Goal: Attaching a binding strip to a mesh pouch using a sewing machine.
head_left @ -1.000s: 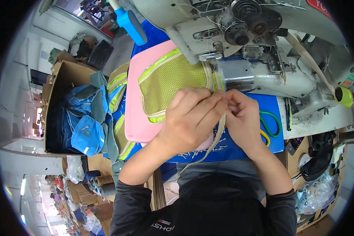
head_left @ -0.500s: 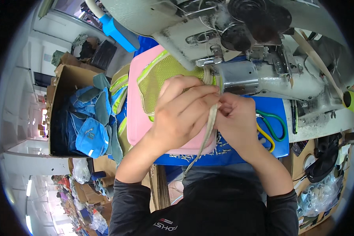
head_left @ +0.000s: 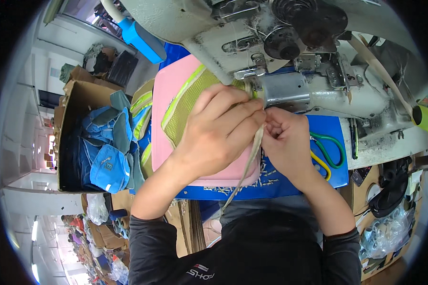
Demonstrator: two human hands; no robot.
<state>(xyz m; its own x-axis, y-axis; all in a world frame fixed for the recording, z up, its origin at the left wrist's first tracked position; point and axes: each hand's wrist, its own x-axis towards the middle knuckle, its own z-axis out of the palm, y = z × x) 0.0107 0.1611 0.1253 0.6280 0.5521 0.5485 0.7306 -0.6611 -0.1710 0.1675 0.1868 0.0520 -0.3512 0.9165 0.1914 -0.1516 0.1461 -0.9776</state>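
Blue tabletop (head_left: 337,180) lies under mesh (head_left: 183,116); shirt (head_left: 271,251) bears lettering (head_left: 198,272).

Mesh panel (head_left: 182,114) now at steeper angle

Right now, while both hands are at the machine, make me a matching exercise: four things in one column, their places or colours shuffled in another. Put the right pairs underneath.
Column one
1. Box
2. Strip
3. Scissors
4. Board

Column two
A. Pink, beneath the mesh
B. At the left, with blue pieces inside
C. Trailing downward beside the right hand
D. Green and yellow

Pairs: 1-B, 2-C, 3-D, 4-A
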